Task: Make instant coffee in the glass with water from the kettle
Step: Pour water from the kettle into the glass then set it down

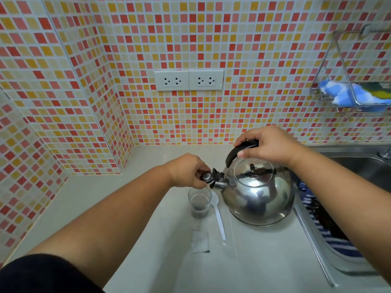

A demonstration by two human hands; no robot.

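My right hand [268,144] grips the polished steel kettle's [258,193] black handle while my left hand [186,171] pinches its spout cap [208,176] open, spout poised above the clear glass tumbler [199,205] for pouring.

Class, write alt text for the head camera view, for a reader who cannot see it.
A person's right hand grips the black handle of a steel kettle on a pale counter while the left hand holds the whistle cap at its spout, just above a small glass with dark contents. A white plastic spoon and a torn sachet lie beside the glass.
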